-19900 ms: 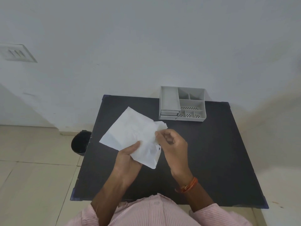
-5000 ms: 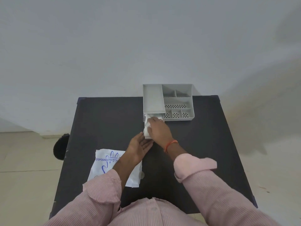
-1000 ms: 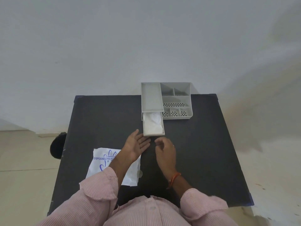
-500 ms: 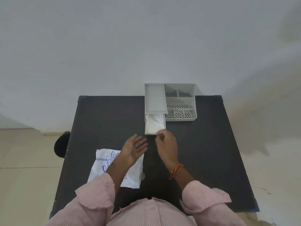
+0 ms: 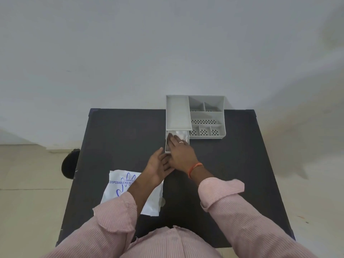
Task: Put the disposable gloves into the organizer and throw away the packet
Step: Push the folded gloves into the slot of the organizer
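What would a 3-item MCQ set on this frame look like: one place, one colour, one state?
1. Where is the packet?
A. in the bin
B. on the table, near left
C. in the organizer

2. What colour is the print on the packet?
A. blue
B. red
C. green

3. What state is the drawer in?
A. shut
B. removed
C. pulled out

Key: 1 B, it lies flat on the table under the left forearm. 2 A, blue lettering and a hand drawing show. 3 C, it sticks out of the organizer with the right hand lying over it.
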